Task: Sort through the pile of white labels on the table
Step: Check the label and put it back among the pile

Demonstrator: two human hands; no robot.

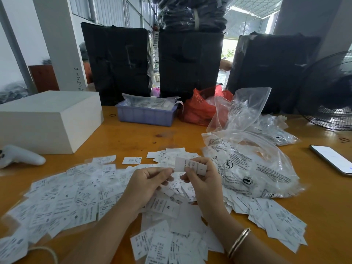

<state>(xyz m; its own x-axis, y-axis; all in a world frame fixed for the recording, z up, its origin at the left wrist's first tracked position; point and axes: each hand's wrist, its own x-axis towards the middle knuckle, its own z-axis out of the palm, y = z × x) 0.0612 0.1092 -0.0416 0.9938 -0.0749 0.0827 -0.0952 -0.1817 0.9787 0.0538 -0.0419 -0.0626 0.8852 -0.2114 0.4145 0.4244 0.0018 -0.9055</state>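
Note:
A wide pile of white labels (pixel 62 199) covers the near half of the orange table (pixel 133 136), spreading left, right and toward me. My right hand (pixel 202 180) pinches a small stack of labels (pixel 190 165) marked with an L, lifted just above the pile. My left hand (pixel 150 180) hovers beside it over the pile's middle with fingers curled, thumb and forefinger tips close together; whether they hold anything is unclear.
A clear plastic bag (pixel 253 168) of labels lies at the right, with more bags behind. A white box (pixel 47 119) stands at the left, a blue bin (pixel 146 113) and red bag (pixel 202 107) at the back. A phone (pixel 333 159) lies far right, a fan (pixel 331 92) behind it.

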